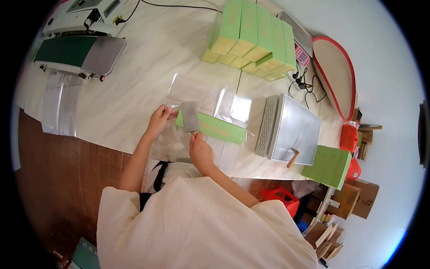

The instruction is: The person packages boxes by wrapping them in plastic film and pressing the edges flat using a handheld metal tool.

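A long green box (219,129) with faint lettering lies on the marble-patterned table, with clear plastic film (197,92) around and beyond it. Over the box's left part is a flat grey piece (190,115), and my right hand (200,151) has its fingers closed on the lower end of that piece. At the box's left end, my left hand (160,119) pinches the edge of the clear film.
Green boxes (255,33) are stacked at the back, more (328,166) at the right. A metal case (295,130) bears a wooden-handled blade (293,158). A machine (80,54) stands at the left above film sheets (62,103). Cables (309,87) lie near a pink calculator (302,55).
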A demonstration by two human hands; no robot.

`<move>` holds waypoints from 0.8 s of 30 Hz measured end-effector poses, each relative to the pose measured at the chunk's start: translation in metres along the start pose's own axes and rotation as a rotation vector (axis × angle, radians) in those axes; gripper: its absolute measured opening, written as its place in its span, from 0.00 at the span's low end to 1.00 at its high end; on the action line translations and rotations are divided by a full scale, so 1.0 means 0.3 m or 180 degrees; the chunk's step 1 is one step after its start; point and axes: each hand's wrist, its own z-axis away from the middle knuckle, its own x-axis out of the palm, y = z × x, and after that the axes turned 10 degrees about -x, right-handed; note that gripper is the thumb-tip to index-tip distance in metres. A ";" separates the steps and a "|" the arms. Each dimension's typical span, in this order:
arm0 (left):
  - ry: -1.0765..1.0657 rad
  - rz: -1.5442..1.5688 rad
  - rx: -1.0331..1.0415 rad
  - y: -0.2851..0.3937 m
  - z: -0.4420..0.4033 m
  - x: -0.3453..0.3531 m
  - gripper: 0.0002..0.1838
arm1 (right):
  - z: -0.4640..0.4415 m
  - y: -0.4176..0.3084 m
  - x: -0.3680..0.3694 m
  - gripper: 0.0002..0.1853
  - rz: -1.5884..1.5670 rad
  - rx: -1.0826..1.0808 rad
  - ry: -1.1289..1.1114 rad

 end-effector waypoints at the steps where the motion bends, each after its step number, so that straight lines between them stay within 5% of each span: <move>1: 0.0048 -0.0120 -0.0057 0.004 0.005 -0.003 0.15 | -0.012 -0.009 0.003 0.14 -0.0087 -0.0057 -0.0005; 14: -0.0125 0.0621 -0.0488 0.015 0.041 -0.023 0.15 | -0.095 -0.064 0.062 0.15 -0.0444 -0.0499 -0.0296; 20: -0.0514 0.0364 -0.0540 -0.073 -0.031 -0.102 0.15 | -0.116 0.018 0.030 0.14 -0.1021 -0.0616 0.0196; 24: -0.0559 0.0478 -0.0553 0.014 0.032 -0.045 0.17 | -0.119 0.287 -0.179 0.21 -0.1938 0.0512 0.0781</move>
